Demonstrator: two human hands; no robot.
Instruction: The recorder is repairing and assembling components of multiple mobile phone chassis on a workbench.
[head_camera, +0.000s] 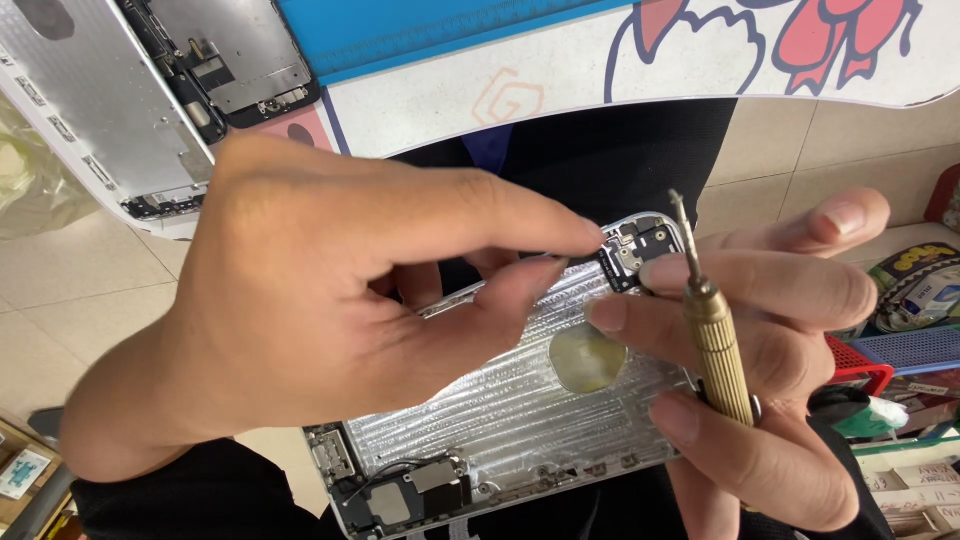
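Pinching at the top corner of an opened phone shell (520, 400), the left hand (320, 310) brings thumb and forefinger together over the small camera bracket (632, 252); whether a tiny part sits between the fingertips cannot be told. The shell lies across the person's lap, inner side up, its silver ribbed lining and round centre patch (585, 358) exposed, apparently so the corner parts can be reached from above.

The right hand (770, 370) does 2 jobs at once: its fingers curl under and around the shell's right edge to steady it, while a brass-handled screwdriver (715, 330) is clamped between those fingers, tip pointing up and away from the work, seemingly parked there to leave the fingertips free.

At the shell's lower end, a dark speaker module (420, 490) and connectors remain in place. Above, on a white work mat (560, 90) with a blue ruler strip and a red-and-blue cartoon print, rest 2 more dismantled phone pieces (130, 100). A red tray (860, 365) and cluttered boxes stand at right, over a tiled floor (60, 280). The left hand's bulk hides much of the shell's left half.
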